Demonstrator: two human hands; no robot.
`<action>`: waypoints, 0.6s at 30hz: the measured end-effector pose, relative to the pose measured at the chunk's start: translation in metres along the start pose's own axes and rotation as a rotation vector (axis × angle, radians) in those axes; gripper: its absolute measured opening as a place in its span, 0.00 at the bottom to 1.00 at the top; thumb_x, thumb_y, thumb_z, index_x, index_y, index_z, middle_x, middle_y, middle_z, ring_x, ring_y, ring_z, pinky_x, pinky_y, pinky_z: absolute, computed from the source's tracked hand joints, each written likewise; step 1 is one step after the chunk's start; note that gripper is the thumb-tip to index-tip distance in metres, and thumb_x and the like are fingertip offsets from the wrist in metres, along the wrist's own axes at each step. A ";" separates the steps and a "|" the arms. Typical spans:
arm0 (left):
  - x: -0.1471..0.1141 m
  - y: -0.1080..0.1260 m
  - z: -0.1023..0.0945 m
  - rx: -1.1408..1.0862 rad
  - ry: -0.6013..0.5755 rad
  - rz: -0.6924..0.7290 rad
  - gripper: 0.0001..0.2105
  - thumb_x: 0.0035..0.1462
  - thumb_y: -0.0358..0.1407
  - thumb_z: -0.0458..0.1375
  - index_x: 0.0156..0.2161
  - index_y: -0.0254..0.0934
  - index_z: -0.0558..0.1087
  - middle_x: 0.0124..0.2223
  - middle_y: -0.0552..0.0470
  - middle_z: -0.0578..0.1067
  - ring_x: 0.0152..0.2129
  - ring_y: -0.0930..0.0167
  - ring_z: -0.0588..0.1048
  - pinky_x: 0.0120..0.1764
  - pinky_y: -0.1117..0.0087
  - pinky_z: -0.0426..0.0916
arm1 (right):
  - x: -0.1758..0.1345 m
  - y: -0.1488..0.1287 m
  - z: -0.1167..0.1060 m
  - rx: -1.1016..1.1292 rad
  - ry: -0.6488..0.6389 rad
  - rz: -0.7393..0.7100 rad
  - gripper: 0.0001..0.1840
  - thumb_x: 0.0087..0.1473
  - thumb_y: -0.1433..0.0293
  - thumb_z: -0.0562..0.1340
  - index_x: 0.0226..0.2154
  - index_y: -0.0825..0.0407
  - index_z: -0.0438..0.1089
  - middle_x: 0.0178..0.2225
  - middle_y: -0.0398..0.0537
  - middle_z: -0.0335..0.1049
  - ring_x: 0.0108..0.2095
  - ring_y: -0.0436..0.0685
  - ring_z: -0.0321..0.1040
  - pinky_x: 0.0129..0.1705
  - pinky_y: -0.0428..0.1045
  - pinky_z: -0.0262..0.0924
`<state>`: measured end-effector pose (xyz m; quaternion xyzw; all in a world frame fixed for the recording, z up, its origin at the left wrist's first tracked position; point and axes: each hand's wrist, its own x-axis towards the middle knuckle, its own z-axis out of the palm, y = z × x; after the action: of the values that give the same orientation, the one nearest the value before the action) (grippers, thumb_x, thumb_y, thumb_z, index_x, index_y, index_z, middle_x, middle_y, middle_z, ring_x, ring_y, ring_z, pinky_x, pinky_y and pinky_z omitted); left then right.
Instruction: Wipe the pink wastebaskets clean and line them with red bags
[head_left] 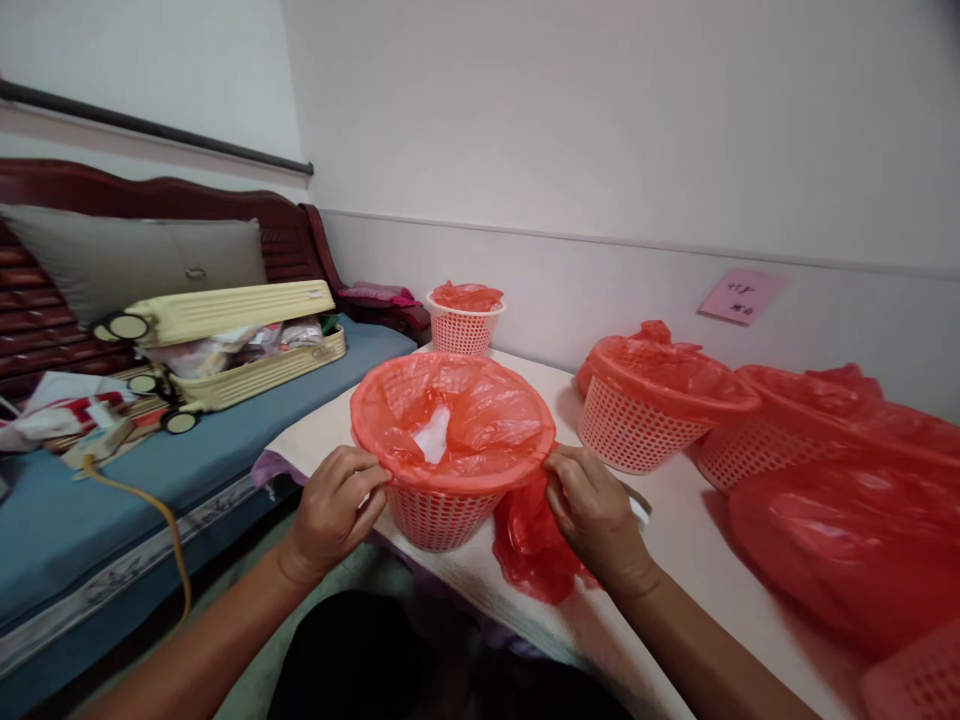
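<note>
Red plastic bag [502,425] lines the white basket [442,518] near the front edge of the table [319,430], folded over its rim. The left hand [336,508] pinches the bag's edge at the rim's left side; the right hand [600,515] pinches it at the right. Inside, a white patch [433,437] may be paper. Loose red plastic [534,550] lies just beside the basket. Another lined basket [636,428] stands farther right.
</note>
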<state>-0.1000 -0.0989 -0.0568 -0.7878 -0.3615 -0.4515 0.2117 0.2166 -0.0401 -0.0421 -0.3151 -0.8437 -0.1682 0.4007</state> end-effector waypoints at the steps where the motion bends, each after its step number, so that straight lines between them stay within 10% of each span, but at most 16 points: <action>1: -0.001 -0.001 0.001 -0.002 -0.004 0.006 0.14 0.50 0.18 0.59 0.42 0.32 0.68 0.38 0.46 0.71 0.36 0.68 0.69 0.37 0.64 0.69 | -0.001 0.000 0.001 0.000 -0.001 0.004 0.10 0.55 0.81 0.56 0.39 0.55 0.64 0.38 0.54 0.66 0.40 0.58 0.64 0.43 0.54 0.65; 18: -0.014 -0.001 0.009 -0.092 -0.081 -0.252 0.10 0.56 0.23 0.55 0.41 0.37 0.71 0.38 0.47 0.73 0.37 0.67 0.69 0.40 0.62 0.67 | -0.007 -0.002 0.010 0.049 -0.121 0.032 0.08 0.57 0.80 0.55 0.39 0.54 0.64 0.39 0.53 0.66 0.41 0.59 0.63 0.44 0.56 0.64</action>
<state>-0.1005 -0.0973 -0.0730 -0.7625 -0.4447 -0.4586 0.1022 0.2128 -0.0384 -0.0538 -0.3281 -0.8652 -0.1219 0.3591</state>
